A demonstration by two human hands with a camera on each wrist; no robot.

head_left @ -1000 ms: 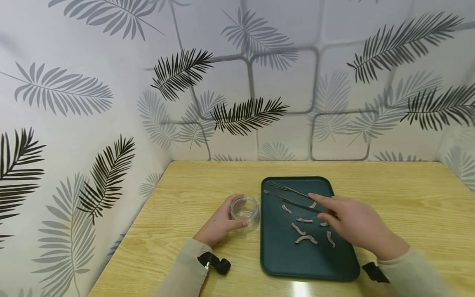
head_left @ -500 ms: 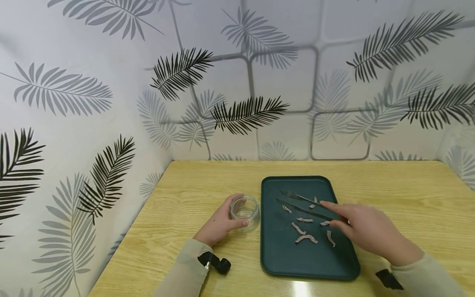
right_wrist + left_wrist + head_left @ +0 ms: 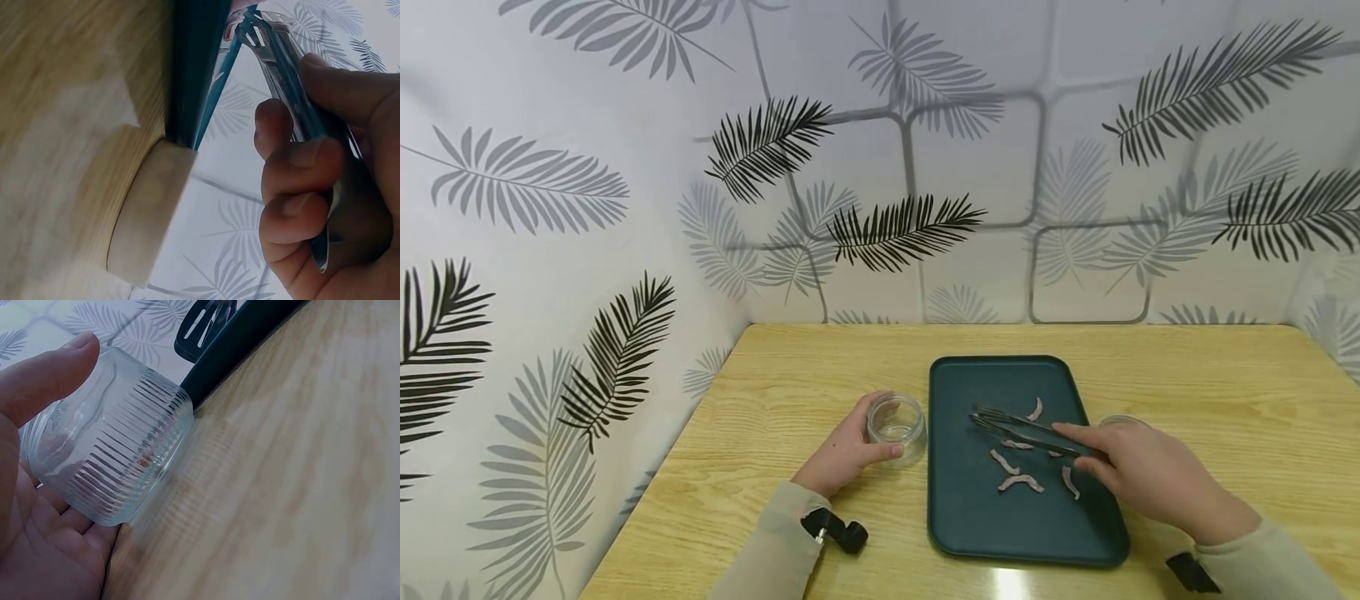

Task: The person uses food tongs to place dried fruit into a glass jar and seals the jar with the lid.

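My left hand [image 3: 842, 454] grips a clear glass jar [image 3: 897, 429] standing on the table left of the tray. The ribbed wall of the jar shows in the left wrist view. With my right hand [image 3: 1150, 471] I hold metal tongs [image 3: 1030, 437], slotted at the ends, low over the dark green tray [image 3: 992, 533]. Their two arms stand slightly apart, and the tips cover the spot of one strip. Several short, pale pinkish-brown strips lie on the tray, among them a curved strip [image 3: 1021, 482] and an upright one [image 3: 1070, 483] near my right thumb.
Just right of the tray, partly hidden behind my right hand, is a round pale object [image 3: 1123, 419]; the right wrist view shows its thick beige side [image 3: 153, 212]. A leaf-patterned wall [image 3: 865, 167] rises behind the wooden table [image 3: 812, 358].
The tongs have moved right and towards me, and their arms have drawn closer together. One strip by the tips is now covered. My left hand and the jar have stayed put.
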